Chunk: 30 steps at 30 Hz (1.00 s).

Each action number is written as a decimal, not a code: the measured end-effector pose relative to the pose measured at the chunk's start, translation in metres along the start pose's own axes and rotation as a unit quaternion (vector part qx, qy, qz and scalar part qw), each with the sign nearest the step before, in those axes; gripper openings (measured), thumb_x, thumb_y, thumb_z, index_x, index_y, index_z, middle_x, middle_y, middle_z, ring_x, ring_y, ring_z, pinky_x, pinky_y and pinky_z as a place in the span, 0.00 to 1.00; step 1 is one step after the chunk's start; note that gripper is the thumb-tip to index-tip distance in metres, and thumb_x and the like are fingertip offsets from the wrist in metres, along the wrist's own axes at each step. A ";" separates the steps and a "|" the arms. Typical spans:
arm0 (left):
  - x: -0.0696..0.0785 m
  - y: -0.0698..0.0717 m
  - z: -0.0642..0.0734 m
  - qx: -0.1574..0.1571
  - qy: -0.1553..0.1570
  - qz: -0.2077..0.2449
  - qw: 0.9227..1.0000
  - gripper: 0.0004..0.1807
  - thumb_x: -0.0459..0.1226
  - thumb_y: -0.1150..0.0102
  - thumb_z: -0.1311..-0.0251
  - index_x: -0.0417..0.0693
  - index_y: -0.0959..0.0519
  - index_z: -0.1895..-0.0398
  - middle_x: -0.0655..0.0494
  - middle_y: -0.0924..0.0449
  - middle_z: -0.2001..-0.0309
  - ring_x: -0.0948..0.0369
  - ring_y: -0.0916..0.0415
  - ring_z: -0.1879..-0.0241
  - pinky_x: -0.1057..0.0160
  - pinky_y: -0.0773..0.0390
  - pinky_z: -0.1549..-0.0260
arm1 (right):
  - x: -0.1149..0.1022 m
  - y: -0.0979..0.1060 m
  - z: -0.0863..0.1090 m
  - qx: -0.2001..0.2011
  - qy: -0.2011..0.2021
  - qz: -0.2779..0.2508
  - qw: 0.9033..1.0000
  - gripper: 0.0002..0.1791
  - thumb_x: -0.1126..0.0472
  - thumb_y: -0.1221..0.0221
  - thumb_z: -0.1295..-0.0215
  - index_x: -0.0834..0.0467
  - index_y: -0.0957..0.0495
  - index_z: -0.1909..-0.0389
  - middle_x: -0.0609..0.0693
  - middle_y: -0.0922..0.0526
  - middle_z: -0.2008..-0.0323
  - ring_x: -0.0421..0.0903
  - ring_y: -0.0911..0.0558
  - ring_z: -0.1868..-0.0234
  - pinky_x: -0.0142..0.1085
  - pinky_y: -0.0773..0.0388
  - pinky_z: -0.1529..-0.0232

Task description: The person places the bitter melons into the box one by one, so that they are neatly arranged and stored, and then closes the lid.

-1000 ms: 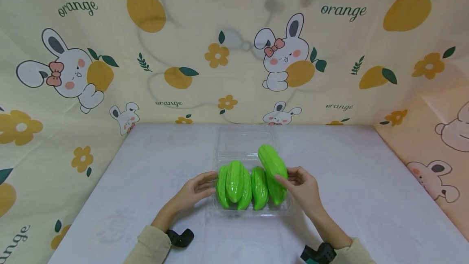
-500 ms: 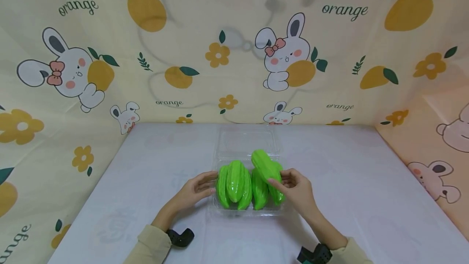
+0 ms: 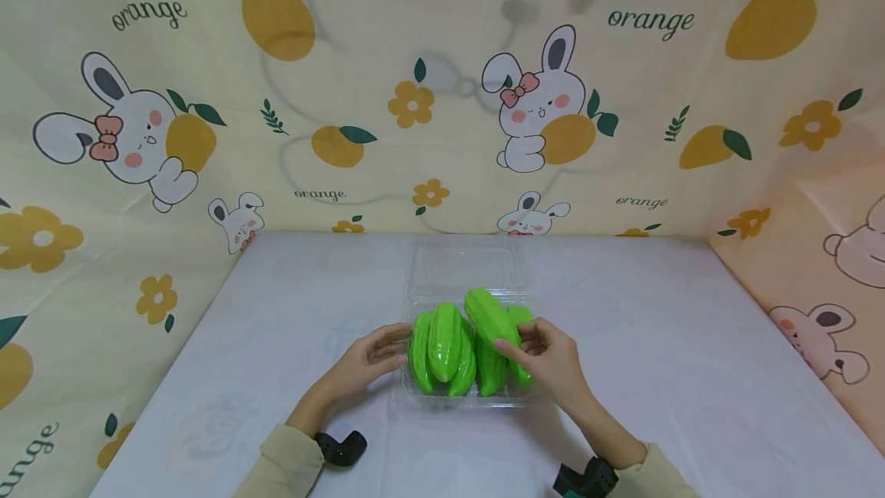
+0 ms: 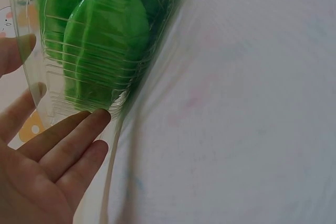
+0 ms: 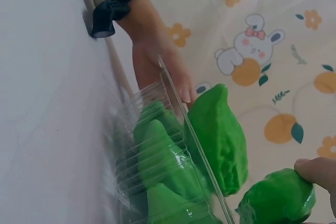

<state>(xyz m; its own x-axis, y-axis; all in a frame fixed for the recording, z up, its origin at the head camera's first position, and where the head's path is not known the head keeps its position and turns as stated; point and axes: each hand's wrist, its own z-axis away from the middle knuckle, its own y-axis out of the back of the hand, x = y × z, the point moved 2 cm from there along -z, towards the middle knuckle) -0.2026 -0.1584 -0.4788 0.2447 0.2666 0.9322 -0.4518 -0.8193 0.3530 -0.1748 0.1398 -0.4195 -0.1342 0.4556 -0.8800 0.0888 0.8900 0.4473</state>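
My right hand (image 3: 549, 360) pinches a glossy green ridged gourd-like fruit (image 3: 486, 313) between thumb and fingers. It is tilted above the right half of a clear plastic box (image 3: 477, 403), overlapping the fruits below. In the right wrist view the thumb (image 5: 317, 170) presses the end of the held fruit (image 5: 278, 198). Several similar green fruits (image 3: 444, 344) lie side by side in the box, one on top of others at the left. My left hand (image 3: 369, 360) is at the box's left wall; in the left wrist view its fairly straight fingers (image 4: 79, 142) touch the wall.
The box's clear lid (image 3: 466, 267) lies folded back behind it on the white tablecloth (image 3: 643, 344). A cream curtain (image 3: 429, 44) with rabbits and oranges hangs behind the table and along its sides. Each wrist wears a black device (image 3: 340, 449).
My right hand has moved left with the green fruit, from the box's right edge toward its middle. A fruit at the right end is now uncovered. My left hand has stayed put.
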 end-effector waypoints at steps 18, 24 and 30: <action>0.001 0.000 0.001 0.000 -0.008 -0.001 1.000 0.31 0.37 0.46 0.32 0.36 0.41 0.30 0.30 0.37 0.32 0.36 0.33 0.35 0.50 0.25 0.37 | -0.005 -0.007 0.000 -0.037 0.016 0.071 0.997 0.19 0.58 0.28 0.50 0.65 0.22 0.63 0.53 0.16 0.73 0.30 0.28 0.77 0.22 0.27 0.75; 0.001 0.001 0.001 -0.002 -0.007 0.001 1.000 0.31 0.38 0.46 0.32 0.35 0.41 0.30 0.30 0.37 0.32 0.36 0.34 0.35 0.48 0.27 0.36 | -0.008 -0.008 0.001 -0.046 0.018 0.083 0.995 0.16 0.58 0.28 0.50 0.63 0.21 0.65 0.52 0.14 0.73 0.30 0.30 0.79 0.22 0.30 0.77; 0.001 0.001 0.001 -0.003 -0.007 0.004 1.000 0.31 0.37 0.46 0.32 0.34 0.41 0.30 0.30 0.37 0.32 0.36 0.33 0.35 0.48 0.27 0.36 | -0.009 -0.010 0.003 -0.049 0.025 0.082 0.995 0.14 0.60 0.29 0.48 0.63 0.21 0.66 0.53 0.14 0.74 0.30 0.31 0.79 0.22 0.31 0.78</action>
<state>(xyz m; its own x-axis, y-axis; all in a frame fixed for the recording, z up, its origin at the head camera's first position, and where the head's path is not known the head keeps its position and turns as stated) -0.2024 -0.1593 -0.4770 0.2531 0.2539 0.9335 -0.4583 -0.8184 0.3468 -0.1720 0.1271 -0.4162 -0.1750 0.5933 -0.7857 0.0168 0.7997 0.6001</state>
